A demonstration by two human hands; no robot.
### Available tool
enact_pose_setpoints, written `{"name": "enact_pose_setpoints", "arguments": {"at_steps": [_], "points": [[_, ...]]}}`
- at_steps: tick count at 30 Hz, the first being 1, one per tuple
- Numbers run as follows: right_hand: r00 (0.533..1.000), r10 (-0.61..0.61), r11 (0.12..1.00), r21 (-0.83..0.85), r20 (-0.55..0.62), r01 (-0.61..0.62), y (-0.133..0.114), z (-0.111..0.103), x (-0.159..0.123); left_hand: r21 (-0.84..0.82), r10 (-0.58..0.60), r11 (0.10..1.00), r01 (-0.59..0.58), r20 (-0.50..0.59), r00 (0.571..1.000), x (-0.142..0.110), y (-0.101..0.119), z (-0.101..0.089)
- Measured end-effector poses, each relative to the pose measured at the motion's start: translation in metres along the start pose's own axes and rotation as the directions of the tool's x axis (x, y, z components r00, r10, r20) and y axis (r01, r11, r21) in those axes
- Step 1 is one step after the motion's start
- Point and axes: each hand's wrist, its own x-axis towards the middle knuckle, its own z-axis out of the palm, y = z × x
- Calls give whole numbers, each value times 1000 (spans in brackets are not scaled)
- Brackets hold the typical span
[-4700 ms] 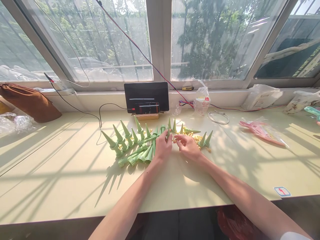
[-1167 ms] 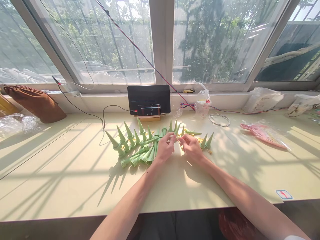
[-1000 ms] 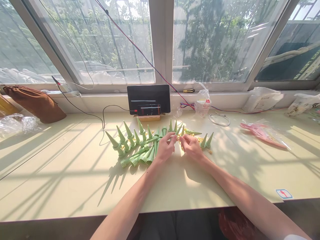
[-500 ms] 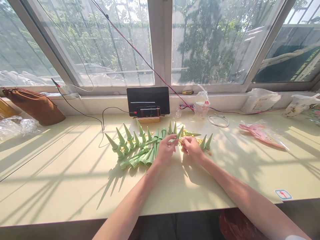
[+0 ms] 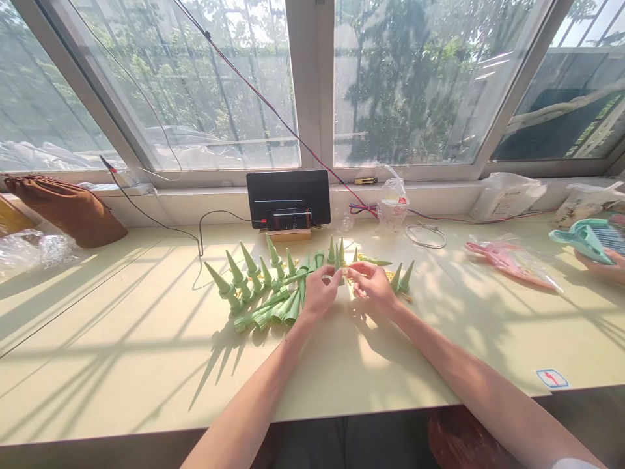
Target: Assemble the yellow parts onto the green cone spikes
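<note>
My left hand is closed around a green plastic cone-shaped spike, its tip pointing up. From the other side, the fingertips of my right hand pinch a small yellowish piece against the spike; its exact shape is too small to make out. Left of my hands, several green spikes stand point up. Long green ribbed tubes lie in a fan beside my left wrist. Past my right fingers stand two more spikes, with small yellow pieces lying around them.
At the back, a black tablet and a phone lean on a stand. A brown pouch lies left. Right are a coiled cable, a bagged pink item and another person's hand with a teal item.
My left hand and the spike have shifted slightly left, and my right fingertips have followed. Another person's hand with a teal item has come into view at the right edge.
</note>
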Motion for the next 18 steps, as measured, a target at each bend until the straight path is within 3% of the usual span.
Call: {"name": "enact_pose_setpoints", "arguments": {"at_steps": [11, 18], "points": [[991, -105, 965, -230, 87, 122, 11, -1, 1, -41, -75, 996, 75, -12, 997, -1, 4, -2], [977, -156, 899, -389, 147, 202, 7, -2, -3, -11, -81, 997, 81, 8, 997, -2, 4, -3]]}}
